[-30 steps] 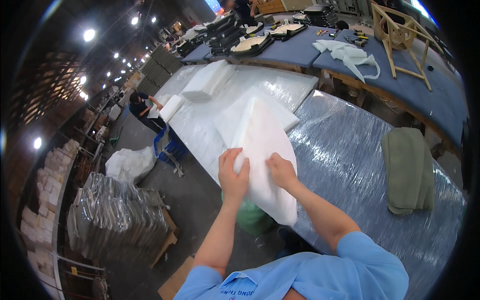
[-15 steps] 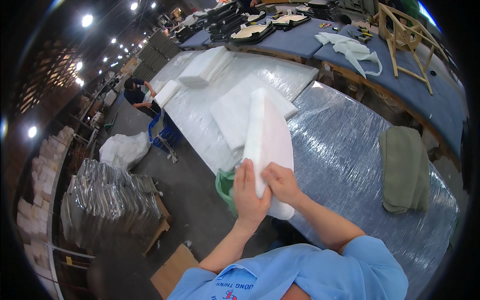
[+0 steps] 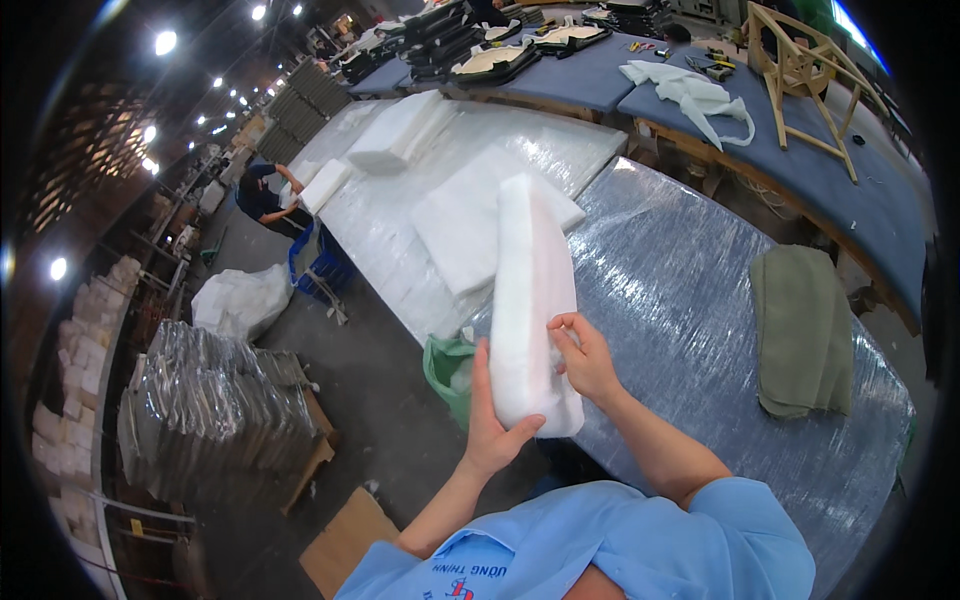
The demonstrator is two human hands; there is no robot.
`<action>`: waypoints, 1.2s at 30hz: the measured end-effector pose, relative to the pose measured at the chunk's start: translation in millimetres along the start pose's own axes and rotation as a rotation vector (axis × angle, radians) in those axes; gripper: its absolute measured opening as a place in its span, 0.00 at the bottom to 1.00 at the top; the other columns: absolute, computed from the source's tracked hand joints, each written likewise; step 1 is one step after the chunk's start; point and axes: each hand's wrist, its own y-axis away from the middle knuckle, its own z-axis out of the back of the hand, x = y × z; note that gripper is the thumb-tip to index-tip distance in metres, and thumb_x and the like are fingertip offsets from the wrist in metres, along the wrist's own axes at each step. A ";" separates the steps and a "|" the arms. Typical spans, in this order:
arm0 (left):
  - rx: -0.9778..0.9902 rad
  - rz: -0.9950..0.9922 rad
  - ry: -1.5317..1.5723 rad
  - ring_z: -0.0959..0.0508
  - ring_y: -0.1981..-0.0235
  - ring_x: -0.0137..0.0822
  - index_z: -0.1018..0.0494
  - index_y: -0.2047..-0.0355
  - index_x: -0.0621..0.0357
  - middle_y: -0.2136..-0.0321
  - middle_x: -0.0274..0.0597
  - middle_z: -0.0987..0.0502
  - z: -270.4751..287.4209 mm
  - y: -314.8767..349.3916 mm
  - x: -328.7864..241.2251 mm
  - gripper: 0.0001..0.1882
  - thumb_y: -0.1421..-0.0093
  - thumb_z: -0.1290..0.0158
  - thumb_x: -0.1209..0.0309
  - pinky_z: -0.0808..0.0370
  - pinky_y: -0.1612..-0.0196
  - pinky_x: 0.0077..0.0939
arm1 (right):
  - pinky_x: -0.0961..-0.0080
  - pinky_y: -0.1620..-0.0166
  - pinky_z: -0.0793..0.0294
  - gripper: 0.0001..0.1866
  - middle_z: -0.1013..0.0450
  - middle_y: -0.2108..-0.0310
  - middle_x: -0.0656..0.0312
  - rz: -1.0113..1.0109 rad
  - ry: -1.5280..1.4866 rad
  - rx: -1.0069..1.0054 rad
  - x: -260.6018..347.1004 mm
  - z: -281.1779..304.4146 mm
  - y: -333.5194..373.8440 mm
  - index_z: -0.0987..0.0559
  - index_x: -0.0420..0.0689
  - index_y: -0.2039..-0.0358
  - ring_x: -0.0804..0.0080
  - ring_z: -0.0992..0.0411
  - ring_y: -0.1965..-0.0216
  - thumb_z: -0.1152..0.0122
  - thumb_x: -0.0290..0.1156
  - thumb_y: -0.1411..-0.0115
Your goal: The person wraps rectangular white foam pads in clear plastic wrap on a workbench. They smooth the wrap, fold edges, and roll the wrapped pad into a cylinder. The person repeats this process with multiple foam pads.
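Note:
A long white cushion piece (image 3: 522, 290), wrapped in soft wadding with a faint pink tint on its right face, stands tilted in front of me over the plastic-covered table. My left hand (image 3: 493, 425) grips its lower left side, fingers along the edge and thumb across the front near the bottom. On the right face my right hand (image 3: 585, 362) has its fingers curled and pinches the wadding; the fingertips are partly hidden. Behind the cushion, flat white wadding sheets (image 3: 447, 230) lie on the table.
A green bag (image 3: 448, 378) hangs by the table's left edge. Folded olive fabric (image 3: 802, 330) rests on the right. A wadding stack (image 3: 398, 130) sits farther back; a co-worker (image 3: 262, 200) bends beside a blue basket (image 3: 322, 265). A wooden frame (image 3: 800, 80) stands on the far table.
My left hand has slid down and left along the cushion's lower side. My right hand has shifted from the front edge to the right face. The cushion has turned slightly.

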 end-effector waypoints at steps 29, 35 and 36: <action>0.004 -0.212 -0.648 0.38 0.29 0.64 0.35 0.31 0.65 0.30 0.62 0.37 18.5 -5.8 -7.3 0.36 0.40 0.40 0.75 0.44 0.26 0.53 | 0.64 0.61 0.23 0.13 0.22 0.65 0.58 0.479 0.339 0.268 7.2 -2.1 47.0 0.23 0.44 0.49 0.55 0.21 0.66 0.40 0.30 0.33; -0.023 -0.200 -0.661 0.36 0.29 0.60 0.35 0.31 0.65 0.30 0.61 0.37 20.7 -12.7 -7.6 0.33 0.37 0.42 0.76 0.41 0.27 0.50 | 0.64 0.63 0.23 0.05 0.22 0.70 0.53 0.421 0.412 0.311 -19.4 -4.7 19.4 0.20 0.44 0.63 0.54 0.21 0.68 0.39 0.32 0.32; -0.033 -0.184 -0.669 0.36 0.30 0.60 0.34 0.31 0.65 0.30 0.60 0.36 22.5 -15.3 -8.5 0.33 0.37 0.42 0.76 0.41 0.27 0.50 | 0.65 0.63 0.23 0.06 0.21 0.70 0.54 0.419 0.428 0.286 -28.3 -5.3 10.4 0.20 0.44 0.63 0.55 0.21 0.69 0.39 0.32 0.32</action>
